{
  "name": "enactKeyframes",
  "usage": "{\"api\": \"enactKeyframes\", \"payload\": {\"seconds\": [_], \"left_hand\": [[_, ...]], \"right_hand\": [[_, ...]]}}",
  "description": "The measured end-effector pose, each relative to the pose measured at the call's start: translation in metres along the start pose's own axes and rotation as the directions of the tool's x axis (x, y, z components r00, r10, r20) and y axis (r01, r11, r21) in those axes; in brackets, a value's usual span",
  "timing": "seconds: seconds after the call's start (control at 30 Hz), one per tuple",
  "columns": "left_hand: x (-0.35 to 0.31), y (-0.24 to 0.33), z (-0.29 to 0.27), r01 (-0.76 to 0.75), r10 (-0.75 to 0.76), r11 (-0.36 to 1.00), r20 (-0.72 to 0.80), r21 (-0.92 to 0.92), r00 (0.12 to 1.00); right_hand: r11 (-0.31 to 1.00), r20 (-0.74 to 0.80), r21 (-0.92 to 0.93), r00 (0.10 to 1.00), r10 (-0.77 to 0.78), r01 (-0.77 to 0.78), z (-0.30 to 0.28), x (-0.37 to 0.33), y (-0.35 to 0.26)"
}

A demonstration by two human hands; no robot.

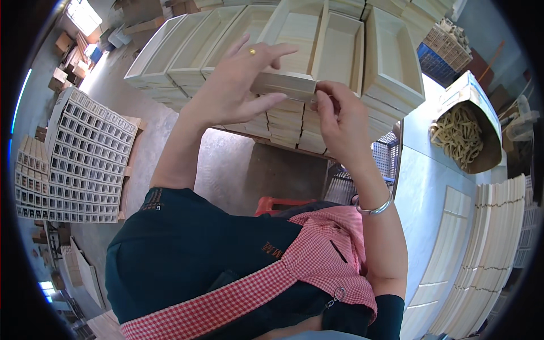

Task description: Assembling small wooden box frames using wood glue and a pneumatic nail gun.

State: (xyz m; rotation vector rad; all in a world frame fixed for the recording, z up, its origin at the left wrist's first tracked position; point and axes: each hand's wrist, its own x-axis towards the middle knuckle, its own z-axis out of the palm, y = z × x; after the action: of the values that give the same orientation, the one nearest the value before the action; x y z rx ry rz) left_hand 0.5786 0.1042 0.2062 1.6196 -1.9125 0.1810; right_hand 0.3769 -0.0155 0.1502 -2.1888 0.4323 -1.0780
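Observation:
A shallow open wooden box (288,84) lies on top of the stacks in front of me, its near wall facing me. My left hand (238,85) is at this wall's left part, fingers and thumb spread apart, with a yellow ring on one finger. At the box's near right corner, my right hand (343,116) has thumb and forefinger pinched together. A tiny shiny spot shows at those fingertips, too small to name. A silver bangle (376,208) circles my right wrist.
More open wooden boxes (391,54) stand in stacks left and right. Farther right, a bag of pale rings or loops (462,136) lies on a light table (416,164), with stacked wooden strips (487,243) nearer me. A gridded stack (90,158) stands left; a red stool (272,204) is below.

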Motion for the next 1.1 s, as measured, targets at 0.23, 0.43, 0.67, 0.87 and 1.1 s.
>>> {"api": "enactKeyframes", "payload": {"seconds": [0.23,0.43,0.67,0.87,1.1], "left_hand": [[0.018,-0.005,0.005,-0.184,0.181,0.983,0.074,0.028,0.981],[0.020,-0.011,0.012,-0.202,0.200,0.979,0.076,0.013,0.977],[0.022,-0.012,0.014,-0.188,0.189,0.981,0.041,-0.045,0.981],[0.020,-0.011,0.018,-0.165,0.166,0.985,0.017,-0.045,0.986],[0.022,-0.012,0.016,-0.178,0.179,0.983,0.006,-0.051,0.984]], "right_hand": [[0.829,0.213,0.298,0.880,0.425,-0.473,-0.005,0.028,-0.008],[0.730,0.340,0.230,0.756,0.560,-0.644,-0.014,0.051,-0.015],[0.668,0.418,0.096,0.639,0.646,-0.738,-0.014,0.068,-0.011],[0.910,-0.102,0.252,0.926,0.364,-0.330,0.008,0.043,0.005],[0.712,0.164,0.402,0.810,0.562,-0.575,-0.006,0.045,-0.021]]}}
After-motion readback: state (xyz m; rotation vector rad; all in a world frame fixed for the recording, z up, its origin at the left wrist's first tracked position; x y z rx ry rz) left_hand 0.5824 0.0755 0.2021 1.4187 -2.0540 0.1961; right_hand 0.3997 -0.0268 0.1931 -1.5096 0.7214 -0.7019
